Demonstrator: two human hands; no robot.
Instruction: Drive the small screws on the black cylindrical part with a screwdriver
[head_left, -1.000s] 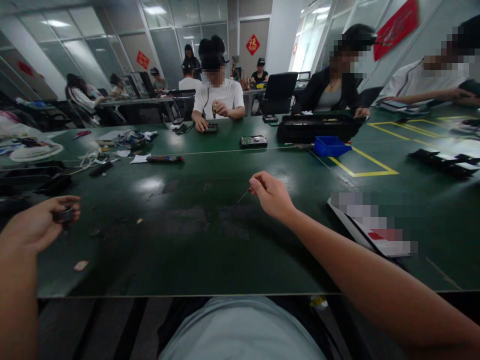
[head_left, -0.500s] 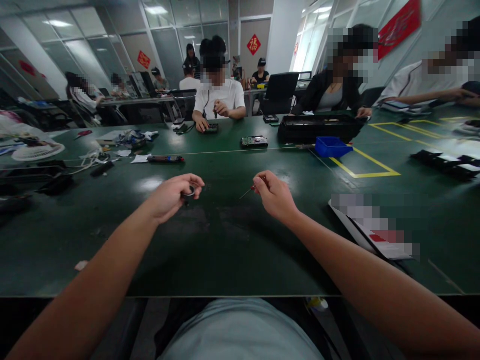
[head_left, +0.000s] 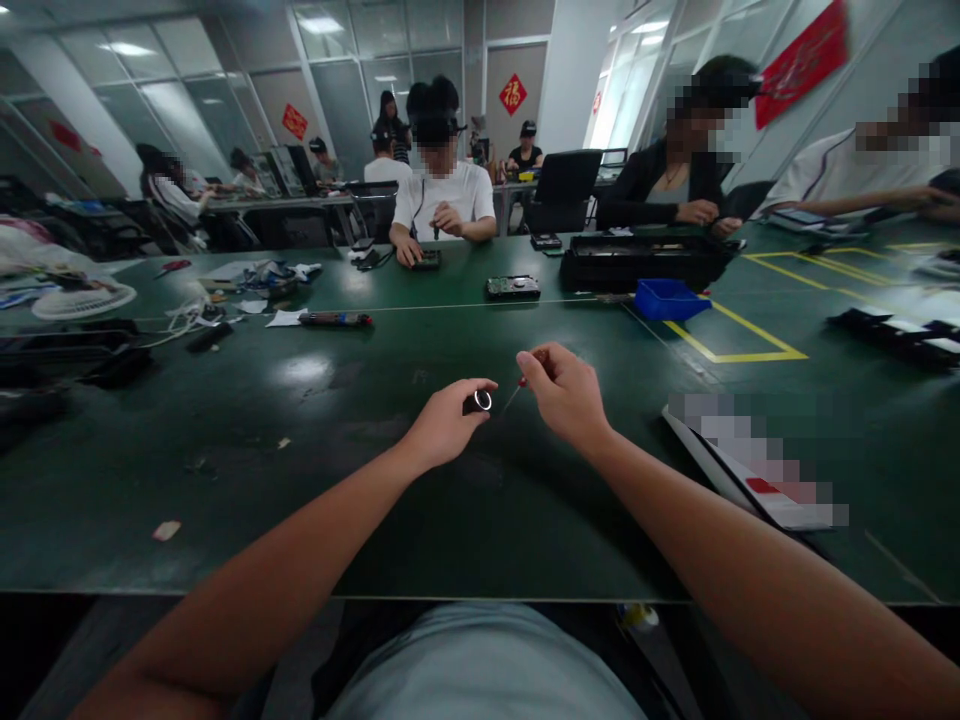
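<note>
Between the thumb and fingers of my left hand [head_left: 444, 425] is a small black cylindrical piece [head_left: 481, 402], its bright ring-shaped end turned toward my right hand. My right hand [head_left: 564, 392] is closed around a slim screwdriver-like tool [head_left: 513, 397]; its red collar and thin metal shaft stick out, slanting down and left. The handle is mostly hidden by my fingers. The shaft's tip is close to the ringed end, and I cannot tell whether they touch. Both hands are above the green table [head_left: 420, 540].
Farther off lie a hard drive [head_left: 513, 288], a blue bin [head_left: 670, 300] and a long black housing [head_left: 645, 262]. A dark pen-shaped tool [head_left: 336, 319] is at left, a white packet [head_left: 750, 465] at right. Co-workers sit around the table; one person [head_left: 442, 195] faces me.
My left hand has moved right with the black piece, bringing it close to the tool's tip. My right hand has stayed nearly in place. The view has shifted slightly.
</note>
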